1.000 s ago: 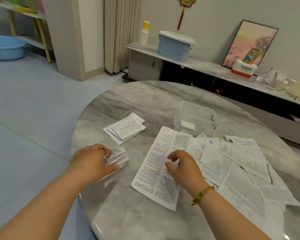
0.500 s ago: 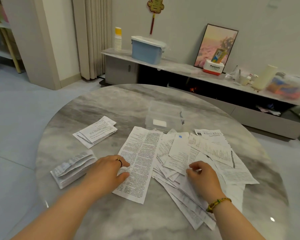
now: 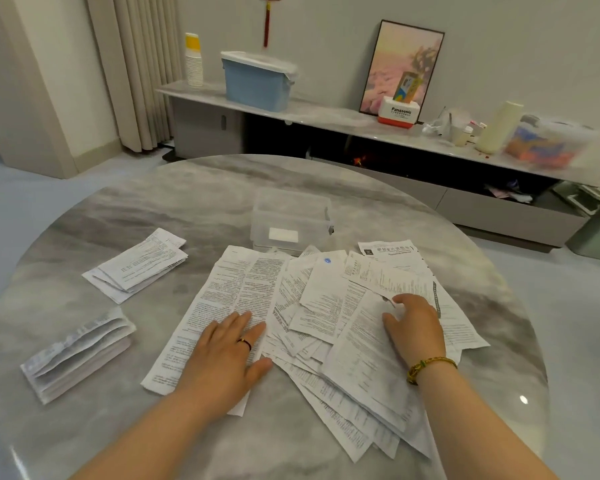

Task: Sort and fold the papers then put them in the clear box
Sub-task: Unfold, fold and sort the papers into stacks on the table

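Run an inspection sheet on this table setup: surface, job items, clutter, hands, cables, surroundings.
Surface: round marble table, glossy.
Job's things: loose papers spread overlapping mid-table; near folded stack and far folded stack at the left; clear box behind the spread, lid state unclear.
Clutter: nothing seen.
Hands: left hand flat on the large sheet; right hand curls its fingers on a sheet edge in the loose papers.
Cables: nothing seen.
Surroundings: low shelf with blue bin, cup stack, framed picture; curtain.
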Motion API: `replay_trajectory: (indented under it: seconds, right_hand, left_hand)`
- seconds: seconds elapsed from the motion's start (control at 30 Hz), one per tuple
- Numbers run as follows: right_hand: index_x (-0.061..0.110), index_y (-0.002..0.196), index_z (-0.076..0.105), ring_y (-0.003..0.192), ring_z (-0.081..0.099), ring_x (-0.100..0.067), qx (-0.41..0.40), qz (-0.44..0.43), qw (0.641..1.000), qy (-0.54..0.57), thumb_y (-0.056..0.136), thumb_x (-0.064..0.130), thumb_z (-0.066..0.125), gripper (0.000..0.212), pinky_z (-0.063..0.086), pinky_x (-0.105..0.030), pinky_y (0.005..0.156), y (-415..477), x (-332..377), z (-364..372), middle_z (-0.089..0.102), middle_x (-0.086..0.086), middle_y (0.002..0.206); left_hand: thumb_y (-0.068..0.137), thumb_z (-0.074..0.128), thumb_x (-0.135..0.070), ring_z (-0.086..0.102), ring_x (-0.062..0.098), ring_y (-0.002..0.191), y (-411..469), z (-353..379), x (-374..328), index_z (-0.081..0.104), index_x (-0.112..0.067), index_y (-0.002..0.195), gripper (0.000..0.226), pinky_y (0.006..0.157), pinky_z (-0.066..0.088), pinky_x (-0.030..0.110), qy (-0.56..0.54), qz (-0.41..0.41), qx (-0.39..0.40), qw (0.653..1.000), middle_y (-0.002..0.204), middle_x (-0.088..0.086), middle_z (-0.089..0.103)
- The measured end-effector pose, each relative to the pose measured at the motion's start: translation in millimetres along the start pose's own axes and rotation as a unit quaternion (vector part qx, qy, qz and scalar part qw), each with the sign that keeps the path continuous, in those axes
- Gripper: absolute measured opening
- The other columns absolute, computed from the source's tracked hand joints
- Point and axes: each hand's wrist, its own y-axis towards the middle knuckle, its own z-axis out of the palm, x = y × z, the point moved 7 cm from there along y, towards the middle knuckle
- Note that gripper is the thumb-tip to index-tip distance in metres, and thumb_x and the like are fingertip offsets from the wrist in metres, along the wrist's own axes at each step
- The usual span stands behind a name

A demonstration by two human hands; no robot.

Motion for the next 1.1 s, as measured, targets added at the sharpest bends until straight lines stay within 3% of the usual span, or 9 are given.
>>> replay_trajectory:
  seconds: [0.17, 0.27, 0.47, 0.53, 0.63, 0.73, 0.9, 0.97, 1.1]
  right_hand:
    - [0.008, 0.133, 0.041, 0.127, 0.040, -0.022, 0.014, -0.057, 0.993, -0.104, 0.092, 0.020, 0.050, 0.044, 0.033, -0.028, 0.100, 27, 5, 4, 0.046, -0.007, 0.136]
    - [0.009, 0.127, 0.045, 0.113, 0.051, -0.024, 0.034, -0.055, 0.986, -0.152, 0.094, 0.021, 0.044, 0.035, 0.042, -0.029, 0.083, 41, 8, 11, 0.055, -0.008, 0.124]
    - [0.010, 0.098, 0.046, 0.077, 0.053, -0.025, -0.010, -0.072, 0.968, -0.242, 0.094, 0.009, 0.035, 0.012, 0.035, -0.024, 0.059, 53, 8, 14, 0.060, -0.005, 0.087]
    - [0.008, 0.094, 0.050, 0.071, 0.047, -0.021, -0.043, -0.080, 0.966, -0.241, 0.093, 0.007, 0.035, 0.015, 0.032, -0.024, 0.054, 53, 9, 8, 0.063, -0.007, 0.090]
    - [0.005, 0.096, 0.058, 0.082, 0.052, -0.024, -0.094, -0.104, 0.964, -0.225, 0.094, 0.010, 0.037, 0.022, 0.031, -0.026, 0.064, 47, 14, -2, 0.064, -0.009, 0.097]
    - [0.005, 0.097, 0.063, 0.094, 0.050, -0.027, -0.135, -0.140, 0.961, -0.195, 0.094, 0.016, 0.040, 0.026, 0.026, -0.030, 0.073, 31, 31, -19, 0.064, -0.009, 0.098]
    - [0.008, 0.072, 0.067, 0.068, 0.057, -0.029, -0.197, -0.208, 0.951, -0.114, 0.076, 0.007, 0.067, 0.004, 0.029, -0.031, 0.063, -17, 74, -37, 0.065, -0.006, 0.067]
    - [0.015, 0.058, 0.061, 0.047, 0.053, -0.020, -0.228, -0.247, 0.937, -0.097, 0.056, 0.004, 0.081, 0.023, 0.030, -0.027, 0.050, -45, 93, -38, 0.058, 0.003, 0.050]
    - [0.022, 0.054, 0.057, 0.042, 0.050, -0.015, -0.250, -0.317, 0.913, -0.063, 0.054, 0.016, 0.068, 0.012, 0.031, -0.020, 0.050, -101, 120, -35, 0.053, 0.009, 0.047]
  left_hand:
    - [0.017, -0.031, -0.084, -0.014, 0.011, 0.143, 6, 1, 1, -0.002, -0.029, 0.147, 0.144, 0.113, -0.012, 0.028, 0.005, -0.012, 0.018, 1.000, 0.155, -0.007, -0.013]
    - [0.039, -0.016, -0.068, -0.014, 0.011, 0.143, 7, 0, 0, -0.002, -0.030, 0.147, 0.115, 0.114, -0.011, 0.028, -0.002, -0.008, 0.017, 1.000, 0.155, -0.007, -0.013]
    - [0.032, -0.015, -0.078, -0.013, 0.010, 0.143, 8, -1, 1, -0.001, -0.032, 0.146, 0.124, 0.113, -0.009, 0.026, 0.002, -0.014, 0.030, 0.999, 0.155, -0.009, -0.014]
    - [0.038, -0.013, -0.070, -0.011, 0.009, 0.143, 8, -2, 1, 0.000, -0.033, 0.146, 0.115, 0.113, -0.009, 0.025, -0.004, -0.018, 0.031, 0.999, 0.155, -0.010, -0.013]
    - [0.063, 0.004, -0.078, -0.007, 0.009, 0.143, 4, -9, -2, 0.007, -0.033, 0.146, 0.094, 0.115, -0.006, 0.025, -0.054, -0.027, 0.029, 0.998, 0.155, -0.012, -0.007]
    - [0.093, 0.035, -0.051, 0.001, 0.008, 0.143, -2, -24, -11, 0.018, -0.031, 0.144, 0.057, 0.114, 0.001, 0.023, -0.109, -0.017, -0.008, 0.994, 0.155, -0.012, 0.004]
    - [0.091, 0.047, -0.036, 0.034, -0.001, 0.124, -24, -46, -23, 0.040, -0.031, 0.133, 0.043, 0.096, 0.022, 0.012, -0.335, -0.015, -0.023, 0.942, 0.121, -0.023, 0.037]
    - [0.091, 0.047, -0.035, 0.036, -0.004, 0.114, -26, -54, -26, 0.043, -0.030, 0.131, 0.040, 0.093, 0.024, 0.012, -0.385, -0.011, -0.042, 0.922, 0.113, -0.027, 0.039]
    - [0.092, 0.045, -0.037, 0.041, -0.002, 0.111, -38, -60, -31, 0.043, -0.032, 0.128, 0.037, 0.091, 0.027, 0.017, -0.505, -0.027, -0.024, 0.862, 0.112, -0.025, 0.046]
